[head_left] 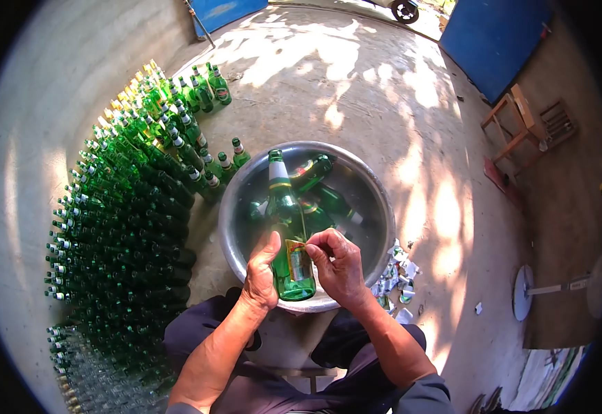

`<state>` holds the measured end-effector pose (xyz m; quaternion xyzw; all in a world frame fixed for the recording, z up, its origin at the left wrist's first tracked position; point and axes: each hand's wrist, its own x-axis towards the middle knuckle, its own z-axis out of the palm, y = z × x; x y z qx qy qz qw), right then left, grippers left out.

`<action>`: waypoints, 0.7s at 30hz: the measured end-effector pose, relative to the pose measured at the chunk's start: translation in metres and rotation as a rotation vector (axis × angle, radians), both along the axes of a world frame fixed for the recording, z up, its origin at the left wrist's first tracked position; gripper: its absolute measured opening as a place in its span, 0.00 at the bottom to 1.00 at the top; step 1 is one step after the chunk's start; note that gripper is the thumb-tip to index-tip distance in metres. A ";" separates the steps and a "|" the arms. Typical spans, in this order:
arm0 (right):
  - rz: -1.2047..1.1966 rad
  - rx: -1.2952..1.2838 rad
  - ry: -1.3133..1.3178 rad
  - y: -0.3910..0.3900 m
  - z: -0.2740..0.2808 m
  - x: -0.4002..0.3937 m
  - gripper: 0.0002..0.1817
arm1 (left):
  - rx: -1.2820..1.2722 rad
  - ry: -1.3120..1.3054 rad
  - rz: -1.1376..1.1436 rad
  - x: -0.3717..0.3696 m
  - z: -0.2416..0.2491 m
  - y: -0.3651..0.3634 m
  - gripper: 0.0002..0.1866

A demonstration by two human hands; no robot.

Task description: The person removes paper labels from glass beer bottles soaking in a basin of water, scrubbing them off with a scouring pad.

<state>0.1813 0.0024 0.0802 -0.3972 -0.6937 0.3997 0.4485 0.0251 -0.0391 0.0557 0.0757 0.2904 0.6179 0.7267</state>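
My left hand (262, 272) is wrapped round the lower left side of a green glass bottle (284, 210), held upright over the near part of a round metal basin (228, 255). Thumb and fingers of my right hand (339, 262) pinch the upper right corner of the paper label (298, 259) on the bottle's lower body. That label still covers part of the glass, and a pale label wraps the bottle's neck. Behind it, several more green bottles (335, 201) lie in the water in the basin.
Many green bottles (135, 186) stand packed along the wall on the left. Torn label scraps (401, 276) lie on the floor right of the basin. A wooden chair (518, 124), a fan (523, 292) and blue doors (494, 45) are farther off.
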 end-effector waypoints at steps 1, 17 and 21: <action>0.002 0.001 0.000 0.000 0.001 0.000 0.04 | -0.002 -0.016 -0.002 0.001 0.001 0.001 0.21; 0.064 0.052 -0.013 -0.006 0.003 0.000 0.03 | -0.063 0.017 0.034 -0.002 -0.002 0.004 0.20; 0.085 0.057 -0.019 -0.007 0.002 0.001 0.06 | -0.079 0.035 0.051 -0.004 -0.009 0.005 0.21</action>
